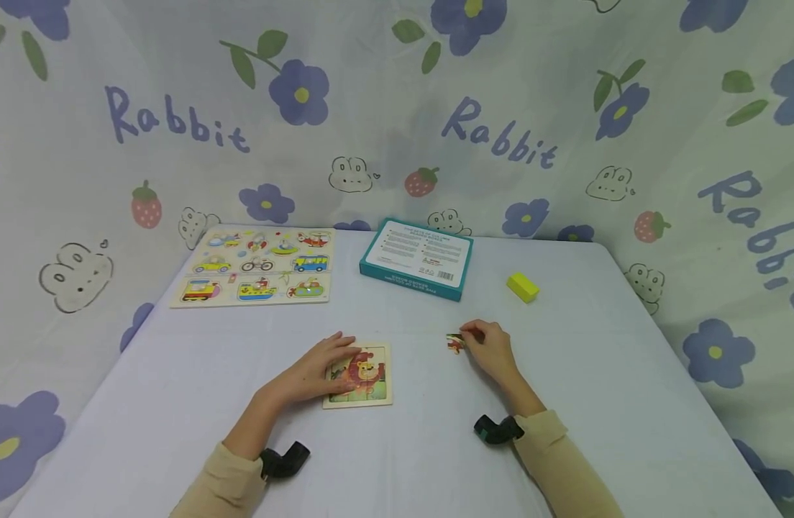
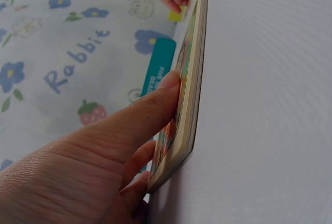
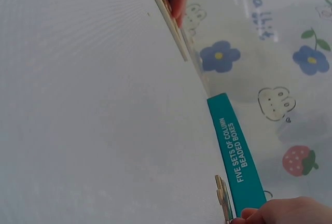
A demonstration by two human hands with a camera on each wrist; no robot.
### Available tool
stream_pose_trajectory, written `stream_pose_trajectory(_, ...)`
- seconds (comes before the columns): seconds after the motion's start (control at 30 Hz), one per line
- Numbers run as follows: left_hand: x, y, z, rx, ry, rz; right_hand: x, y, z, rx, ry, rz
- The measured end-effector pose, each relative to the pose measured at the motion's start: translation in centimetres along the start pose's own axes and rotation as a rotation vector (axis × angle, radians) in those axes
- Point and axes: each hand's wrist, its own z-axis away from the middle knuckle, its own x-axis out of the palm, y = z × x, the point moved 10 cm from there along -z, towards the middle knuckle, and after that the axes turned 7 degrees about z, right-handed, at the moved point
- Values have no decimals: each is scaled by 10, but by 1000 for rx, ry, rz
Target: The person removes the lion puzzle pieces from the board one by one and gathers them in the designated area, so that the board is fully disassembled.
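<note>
A small square wooden puzzle board (image 1: 390, 374) with a lion picture lies flat on the white table. My left hand (image 1: 309, 370) rests over its left side, the thumb (image 2: 168, 81) on the lion's picture near the close edge and the other fingers reaching across the far part. They hide some of the picture. To the right, my right hand (image 1: 490, 349) pinches a small jigsaw piece (image 1: 454, 341) between thumb and fingers. In the right wrist view that jigsaw piece (image 3: 222, 195) appears edge-on at the bottom.
A peg puzzle board (image 1: 257, 267) with vehicle pictures lies at the back left. At the back middle is a teal and white box (image 1: 416, 255), with a yellow block (image 1: 523, 287) to its right. A printed curtain (image 1: 371, 108) hangs behind the table.
</note>
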Motion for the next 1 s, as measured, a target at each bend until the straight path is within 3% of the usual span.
stream_pose_trajectory(0.53,-1,-1,0,-25,-15,0,-1,0,2,19,38,-29)
stream_pose_trajectory(0.8,-1,-1,4,-30,-27,20,-7,-31,11,-124,126,-70)
stream_pose_trajectory(1.0,0,1,3,-21,-32,-7,4,-59,19,-228,55,-80)
